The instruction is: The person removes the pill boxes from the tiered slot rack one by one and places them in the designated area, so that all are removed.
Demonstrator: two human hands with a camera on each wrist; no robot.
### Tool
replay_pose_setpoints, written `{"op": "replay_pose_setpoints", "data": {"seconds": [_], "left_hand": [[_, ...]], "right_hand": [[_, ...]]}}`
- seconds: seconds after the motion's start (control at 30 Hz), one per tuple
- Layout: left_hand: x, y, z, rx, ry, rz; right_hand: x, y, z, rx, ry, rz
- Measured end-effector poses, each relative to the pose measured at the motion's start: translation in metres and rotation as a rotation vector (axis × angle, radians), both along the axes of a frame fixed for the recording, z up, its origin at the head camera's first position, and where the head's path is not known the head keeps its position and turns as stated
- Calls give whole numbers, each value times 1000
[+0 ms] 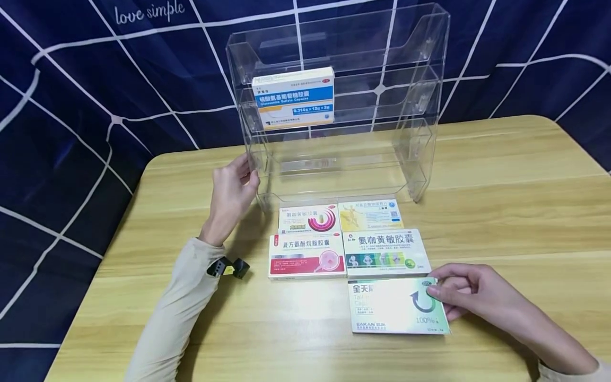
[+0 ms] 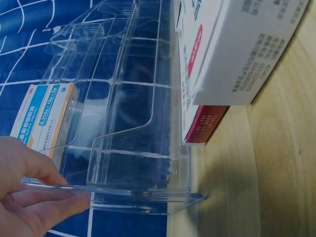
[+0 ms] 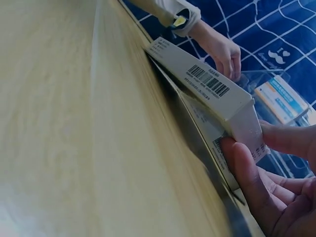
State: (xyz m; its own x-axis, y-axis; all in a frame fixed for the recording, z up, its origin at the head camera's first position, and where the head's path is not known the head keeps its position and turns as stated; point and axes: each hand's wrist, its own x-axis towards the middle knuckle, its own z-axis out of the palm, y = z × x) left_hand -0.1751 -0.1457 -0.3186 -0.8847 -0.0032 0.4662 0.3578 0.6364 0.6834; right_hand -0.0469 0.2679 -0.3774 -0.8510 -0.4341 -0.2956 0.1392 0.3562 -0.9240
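Observation:
At the left side of a clear plastic display rack (image 1: pixel 422 140), my left hand (image 1: pixel 231 193) grips its side panel; the left wrist view shows thumb and fingers (image 2: pixel 47 168) on either side of that panel. My right hand (image 1: pixel 482 292) pinches the right end of a green-and-white medicine box (image 1: pixel 396 307). In the right wrist view this box (image 3: pixel 207 79) is tilted, one end raised off the table. A blue-and-white glucosamine capsule box (image 1: pixel 293 101) stands in an upper tier of the rack, at the left.
Before the rack lie a red-and-white medicine box (image 1: pixel 307 257), a white box with a green strip (image 1: pixel 386 254), a small box with pink rings (image 1: pixel 310 220) and a yellow-and-white box (image 1: pixel 371 215). A dark blue cloth with white lines (image 1: pixel 167 69) hangs behind the wooden table (image 1: pixel 501 212).

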Motion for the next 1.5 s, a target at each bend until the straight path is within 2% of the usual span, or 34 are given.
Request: {"op": "replay_pose_setpoints", "data": {"seconds": [0.1,0.17,0.2,0.3,0.37,0.43,0.5,0.53,0.6,0.63,0.7,0.77,0.83,1.0,1.2,1.5], "left_hand": [[0,1,2,-1,3,-3],[0,2,2,-2,2,-1],[0,2,1,-3,3,-1],[1,3,1,2,1,-6],[1,3,1,3,1,-6],[1,2,1,4,2,-4],[2,1,2,8,4,1],[2,1,1,8,3,5],[1,0,1,9,-4,7],[1,0,1,10,-5,7],[1,0,1,8,-9,7],[1,0,1,9,-11,8],[2,0,1,13,-12,9],[3,0,1,12,-11,10],[2,-1,2,4,7,10],[1,0,3,5,13,-6]], "right_hand": [[3,-3,4,86,44,-37],[7,-7,9,188,147,-61],[10,-10,12,258,227,-76],[18,-19,23,460,554,-102],[25,-26,30,557,778,-93],[31,-32,36,601,951,-15],[35,-40,39,607,1066,118],[37,-43,39,605,1095,193],[40,-50,36,615,1086,342],[42,-52,34,617,1046,407],[45,-56,28,647,981,495],[47,-58,22,682,914,537],[49,-58,18,698,907,540],[51,-53,15,684,963,498],[50,-49,19,703,908,471],[49,-53,24,657,921,434]]}}
